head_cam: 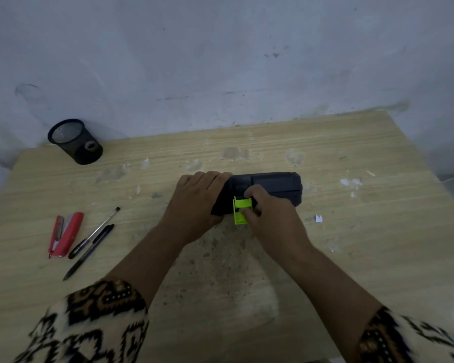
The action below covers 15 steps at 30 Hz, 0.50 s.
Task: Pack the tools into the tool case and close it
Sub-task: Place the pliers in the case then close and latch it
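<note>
Nearest the camera, two soft cloth sleeves, left [89, 323] and right [404, 339], carry a black, brown and cream pattern, and both are cut off by the bottom edge. Under the arms lies a pale wooden bench [378, 258] with a rubbed, spotty patch and little white scraps [318, 218] stuck on it.

Off to the left lie one shiny red stapler [64, 235] and two long thin pens, one clear [93, 233] and one black [89, 251].

Farther on, in the middle of the bench, sits one dark, boxy plastic tool case [273, 186] with its lid down. What is inside is hidden. The left grip [197, 200] covers the left end of the case, fingers curled over its far edge. The right grip [270, 213] pinches the one bright green latch [240, 208] on the near side, and hides part of it.

Far back on the left stands one round black mesh cup [75, 141]. A small round thing shows through its wire, too blurry to name. Behind is a smudged grey wall [247, 61].
</note>
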Tool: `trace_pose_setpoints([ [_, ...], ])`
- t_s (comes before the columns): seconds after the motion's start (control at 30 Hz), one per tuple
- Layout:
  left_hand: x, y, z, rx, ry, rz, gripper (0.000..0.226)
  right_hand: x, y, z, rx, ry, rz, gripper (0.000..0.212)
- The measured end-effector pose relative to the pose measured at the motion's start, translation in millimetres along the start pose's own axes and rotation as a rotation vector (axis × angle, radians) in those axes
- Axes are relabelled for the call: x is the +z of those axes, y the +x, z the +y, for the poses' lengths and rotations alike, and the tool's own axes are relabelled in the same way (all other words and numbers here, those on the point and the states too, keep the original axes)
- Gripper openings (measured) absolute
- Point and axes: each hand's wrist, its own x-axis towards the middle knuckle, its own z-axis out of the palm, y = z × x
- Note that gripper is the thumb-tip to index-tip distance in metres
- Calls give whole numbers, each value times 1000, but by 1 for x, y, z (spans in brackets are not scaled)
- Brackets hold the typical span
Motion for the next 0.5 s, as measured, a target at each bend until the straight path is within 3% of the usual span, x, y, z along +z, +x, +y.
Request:
trace_pose_setpoints([
  [0.13, 1, -1, 1, 8, -27, 19, 74, -9, 14, 0, -118, -120, 107, 20],
  [0.5, 1, 0, -1, 23, -6, 33, 82, -6, 33, -1, -148, -181, 158, 13],
])
